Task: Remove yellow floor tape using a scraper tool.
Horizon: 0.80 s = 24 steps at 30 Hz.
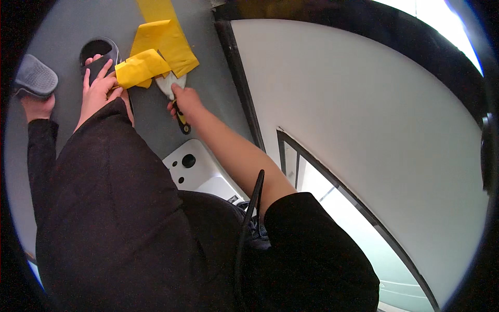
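Observation:
A wide strip of yellow tape (pixel 177 50) lies folded over itself on the grey floor, and its near end is loose and lifted. My left hand (pixel 102 84) is at that loose end beside a dark slide sandal, its thumb and fingers closed on the tape. In my right hand (pixel 188 102) is a putty knife (pixel 181 117) with a black and yellow handle. Its pale metal blade touches the floor at the tape's lower edge and is partly under it. Part of the left palm is hidden by my dark-clothed knee.
A foot in a dark slide sandal (pixel 114 46) is next to my left hand; another grey sandal (pixel 37 76) is at the far left. A white plastic stool (pixel 202 163) with round holes stands below my right forearm. A white wall panel (pixel 331 101) with a black baseboard (pixel 243 89) borders the floor.

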Each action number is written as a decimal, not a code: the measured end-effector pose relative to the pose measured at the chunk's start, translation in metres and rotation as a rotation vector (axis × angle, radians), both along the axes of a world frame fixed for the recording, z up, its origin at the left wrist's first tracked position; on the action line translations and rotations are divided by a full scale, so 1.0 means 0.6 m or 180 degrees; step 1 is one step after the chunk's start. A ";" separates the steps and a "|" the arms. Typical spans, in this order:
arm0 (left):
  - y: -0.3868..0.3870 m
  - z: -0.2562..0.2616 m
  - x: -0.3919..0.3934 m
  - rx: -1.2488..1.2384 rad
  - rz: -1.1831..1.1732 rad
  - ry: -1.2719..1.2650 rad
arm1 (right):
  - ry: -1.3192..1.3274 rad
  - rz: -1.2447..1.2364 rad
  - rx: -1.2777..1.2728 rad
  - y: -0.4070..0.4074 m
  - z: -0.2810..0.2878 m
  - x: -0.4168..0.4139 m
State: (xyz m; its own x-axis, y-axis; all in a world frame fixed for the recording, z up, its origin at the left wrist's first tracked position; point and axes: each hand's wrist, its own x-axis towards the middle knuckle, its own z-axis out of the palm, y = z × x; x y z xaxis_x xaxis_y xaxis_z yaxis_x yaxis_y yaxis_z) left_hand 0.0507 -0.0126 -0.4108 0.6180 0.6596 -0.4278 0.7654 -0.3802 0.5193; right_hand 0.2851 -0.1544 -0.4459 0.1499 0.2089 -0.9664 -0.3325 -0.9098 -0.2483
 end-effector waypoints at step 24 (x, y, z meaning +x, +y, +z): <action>-0.003 -0.017 -0.004 0.0042 -0.0088 0.0036 | 0.0054 -0.0064 -0.0042 0.001 0.012 -0.006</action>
State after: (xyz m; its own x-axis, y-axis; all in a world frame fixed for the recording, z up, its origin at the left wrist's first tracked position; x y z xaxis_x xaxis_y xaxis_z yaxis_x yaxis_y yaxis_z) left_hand 0.0481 -0.0142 -0.4210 0.6313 0.6478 -0.4264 0.7602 -0.4081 0.5055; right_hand 0.2814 -0.1535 -0.4388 0.1375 0.1932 -0.9715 -0.3549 -0.9061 -0.2304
